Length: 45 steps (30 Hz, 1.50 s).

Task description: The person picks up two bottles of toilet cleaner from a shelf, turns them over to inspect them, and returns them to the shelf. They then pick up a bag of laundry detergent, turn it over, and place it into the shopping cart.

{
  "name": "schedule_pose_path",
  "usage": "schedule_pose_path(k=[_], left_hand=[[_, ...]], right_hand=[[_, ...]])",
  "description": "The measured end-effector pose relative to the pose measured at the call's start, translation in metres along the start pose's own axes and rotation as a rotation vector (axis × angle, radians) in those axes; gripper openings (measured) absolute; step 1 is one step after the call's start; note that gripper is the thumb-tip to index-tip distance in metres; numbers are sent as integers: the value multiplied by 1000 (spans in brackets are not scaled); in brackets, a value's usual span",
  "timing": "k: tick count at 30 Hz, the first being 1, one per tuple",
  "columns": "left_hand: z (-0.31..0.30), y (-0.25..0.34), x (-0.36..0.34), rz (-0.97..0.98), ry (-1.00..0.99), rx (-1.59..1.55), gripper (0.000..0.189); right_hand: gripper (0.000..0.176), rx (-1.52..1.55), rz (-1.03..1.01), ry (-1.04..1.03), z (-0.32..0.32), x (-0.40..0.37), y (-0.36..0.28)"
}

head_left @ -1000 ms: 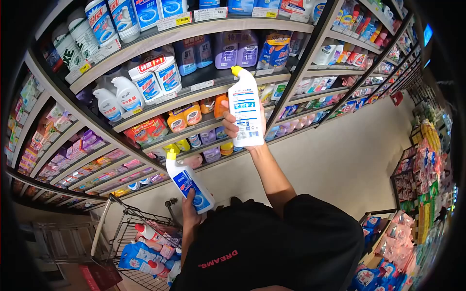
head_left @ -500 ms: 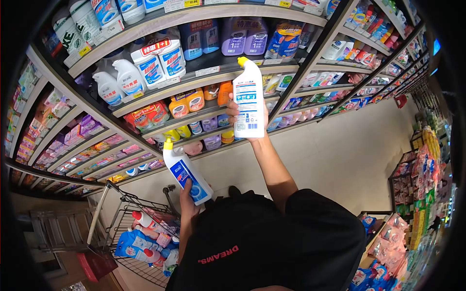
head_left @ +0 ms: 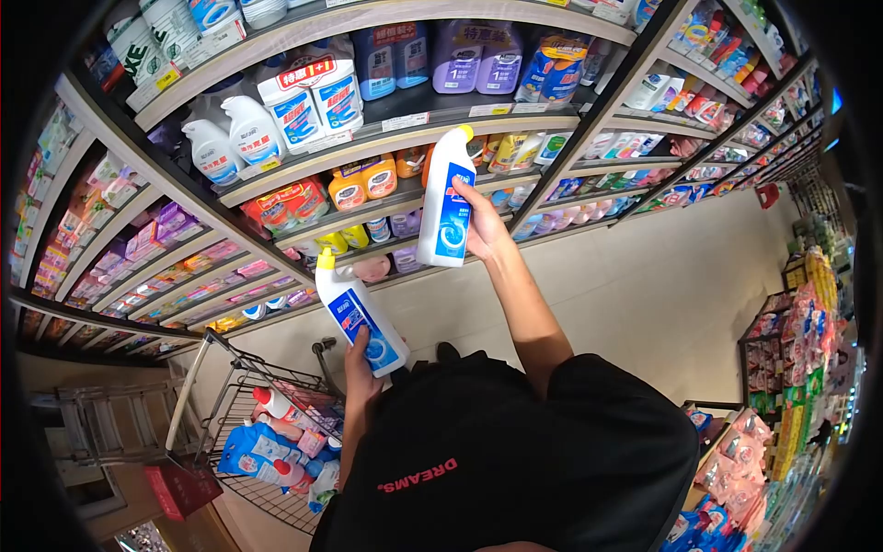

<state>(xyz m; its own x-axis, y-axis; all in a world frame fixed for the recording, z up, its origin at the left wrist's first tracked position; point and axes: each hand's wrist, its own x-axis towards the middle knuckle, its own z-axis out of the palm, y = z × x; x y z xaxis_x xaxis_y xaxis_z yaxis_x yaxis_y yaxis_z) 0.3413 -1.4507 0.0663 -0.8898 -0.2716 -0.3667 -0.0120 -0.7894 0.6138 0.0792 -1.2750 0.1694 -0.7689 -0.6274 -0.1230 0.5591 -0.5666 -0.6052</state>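
My right hand (head_left: 483, 224) is closed around a white toilet cleaner bottle (head_left: 432, 221) with a bent neck, a yellow cap and a blue front label facing me. It is held up in front of the shelves, tilted a little. Lower and to the left, my left hand (head_left: 362, 368) grips a second, matching toilet cleaner bottle (head_left: 377, 317), its yellow cap upward and its blue label also showing. The two bottles are apart from each other.
Shelves ahead carry white spray bottles (head_left: 253, 132), a white twin pack (head_left: 311, 97) and purple bottles (head_left: 478, 60). At lower left stands a wire shopping cart (head_left: 241, 382) with several packages inside. Pink packs (head_left: 736, 455) fill a display at lower right.
The bottle in my right hand has been turned from its printed back to its blue front label, and shifted slightly left. My left hand still holds its bottle, moved only slightly.
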Motion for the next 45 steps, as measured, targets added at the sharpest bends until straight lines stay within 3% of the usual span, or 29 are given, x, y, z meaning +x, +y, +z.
schedule_pose_path(k=[5, 11, 22, 31, 45], left_hand=[[4, 2, -3, -20, 2, -21, 42], [3, 2, -4, -9, -7, 14, 41], [6, 3, -7, -16, 12, 6, 40], [1, -1, -5, -14, 8, -4, 39], [-1, -4, -7, -37, 17, 20, 38]], right_hand=[[33, -104, -26, 150, -1, -4, 3], [36, -265, -100, 192, 0, -4, 13], [36, -133, -32, 197, -13, -3, 18], [55, 14, -18, 5, -17, -4, 19], [52, 206, -31, 54, -35, -7, 21]])
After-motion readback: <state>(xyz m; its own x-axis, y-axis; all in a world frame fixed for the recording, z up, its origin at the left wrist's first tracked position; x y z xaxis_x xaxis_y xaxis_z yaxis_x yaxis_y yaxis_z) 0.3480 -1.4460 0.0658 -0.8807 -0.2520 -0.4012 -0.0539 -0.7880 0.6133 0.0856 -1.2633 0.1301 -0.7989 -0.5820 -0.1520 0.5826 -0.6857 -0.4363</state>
